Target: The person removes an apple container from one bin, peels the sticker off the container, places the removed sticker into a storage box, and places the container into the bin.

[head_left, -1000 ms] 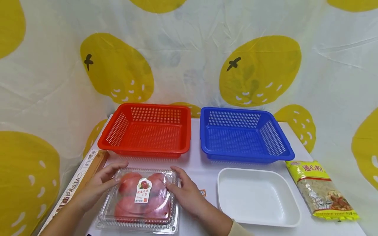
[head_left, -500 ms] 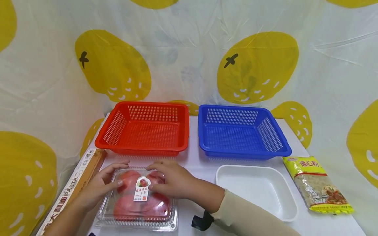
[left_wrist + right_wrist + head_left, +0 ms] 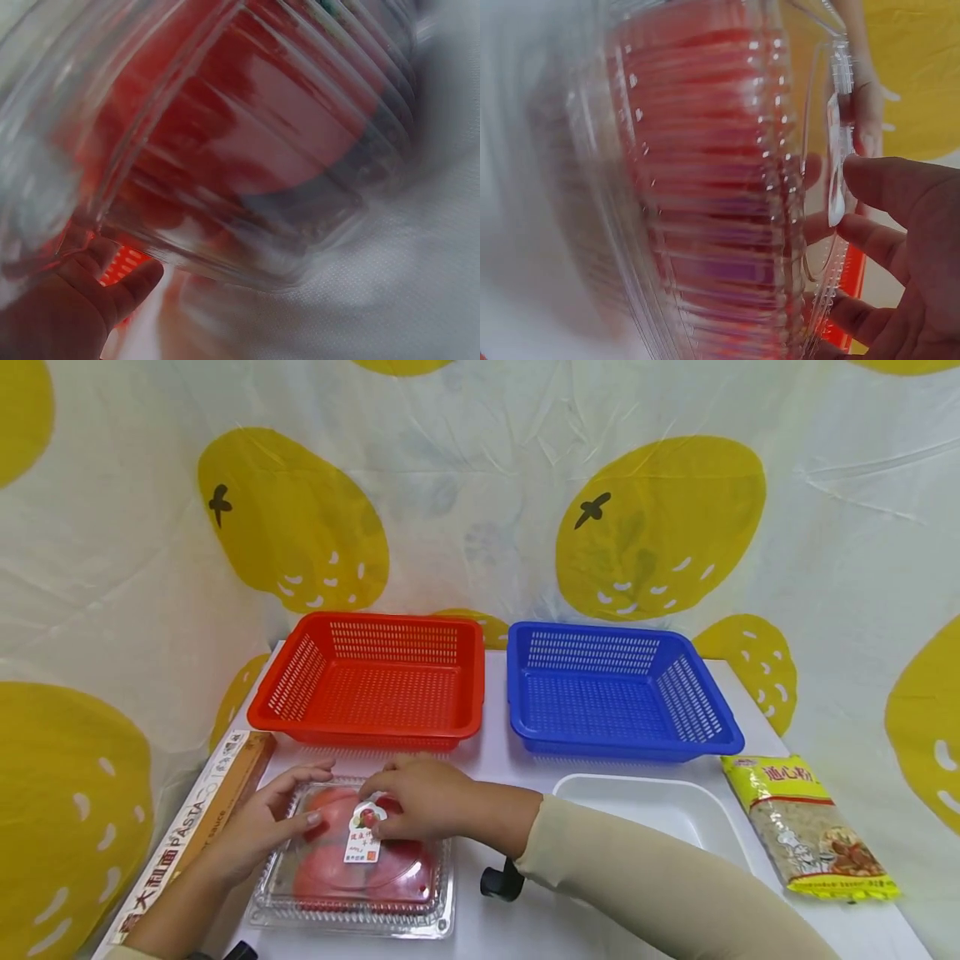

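Observation:
A clear plastic fruit box (image 3: 352,922) with large round red fruits (image 3: 330,877) inside stands at the front left of the table. A white label with a fruit picture (image 3: 362,852) sits on its lid. My left hand (image 3: 258,827) rests at the box's left back corner, thumb laid over the lid and fingers along the edge. My right hand (image 3: 423,797) reaches across the lid from the right. Its thumb and index fingertip sit apart at the label's edges, as the right wrist view shows (image 3: 900,232), and the label lies flat on the lid.
Behind the box stands a red basket (image 3: 382,743), with a blue basket (image 3: 622,750) to its right. A white tray (image 3: 645,785) lies partly under the right sleeve. A yellow pasta bag (image 3: 813,835) is at far right, a long pasta box (image 3: 187,835) at far left.
My right hand has left the box's right side and moved left over the lid to the label. The left hand keeps its place at the corner; the box stays put.

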The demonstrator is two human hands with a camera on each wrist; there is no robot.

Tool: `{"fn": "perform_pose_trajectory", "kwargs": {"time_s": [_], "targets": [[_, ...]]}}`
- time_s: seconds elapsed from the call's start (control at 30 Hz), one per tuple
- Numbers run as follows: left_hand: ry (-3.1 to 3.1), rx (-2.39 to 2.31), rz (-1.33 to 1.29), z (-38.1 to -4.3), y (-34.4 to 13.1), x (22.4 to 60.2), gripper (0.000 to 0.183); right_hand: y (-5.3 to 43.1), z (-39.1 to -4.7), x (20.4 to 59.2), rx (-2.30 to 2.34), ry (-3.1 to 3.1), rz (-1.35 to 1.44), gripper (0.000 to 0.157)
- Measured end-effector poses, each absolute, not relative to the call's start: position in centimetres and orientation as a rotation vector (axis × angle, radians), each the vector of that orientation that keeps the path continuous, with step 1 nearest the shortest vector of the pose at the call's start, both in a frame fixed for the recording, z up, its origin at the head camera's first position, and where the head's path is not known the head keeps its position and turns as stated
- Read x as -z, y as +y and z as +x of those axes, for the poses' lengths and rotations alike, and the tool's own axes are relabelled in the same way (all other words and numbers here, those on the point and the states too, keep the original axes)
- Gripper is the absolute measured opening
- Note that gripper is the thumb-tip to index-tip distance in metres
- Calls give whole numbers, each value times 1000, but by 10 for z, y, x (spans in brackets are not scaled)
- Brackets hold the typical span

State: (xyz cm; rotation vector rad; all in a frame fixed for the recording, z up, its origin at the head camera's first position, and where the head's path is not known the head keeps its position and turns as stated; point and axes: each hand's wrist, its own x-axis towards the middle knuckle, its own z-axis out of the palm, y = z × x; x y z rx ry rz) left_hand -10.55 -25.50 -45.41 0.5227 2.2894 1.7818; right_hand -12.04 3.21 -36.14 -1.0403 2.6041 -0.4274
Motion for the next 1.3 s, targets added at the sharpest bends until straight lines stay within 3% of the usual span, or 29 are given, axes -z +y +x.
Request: {"fn": "perform_pose_trajectory", "kwargs": {"time_s": [0.1,0.33,0.53,0.83,1.3], "targets": [[2300,-1779,523,-105,-254,454,41,28,-121,359,409,2611,-1041,40],[2256,-1814,589,-106,-252,460,42,15,-118,362,519,2674,-910,7],[2276,-1784,574,-106,-253,461,44,12,-119,375,691,2686,-820,13],[2229,-1790,559,-108,-257,461,47,27,-132,374,960,2374,-902,15],[2231,-1785,576,-108,-257,459,47,90,-127,331,1347,1843,-982,8]]}}
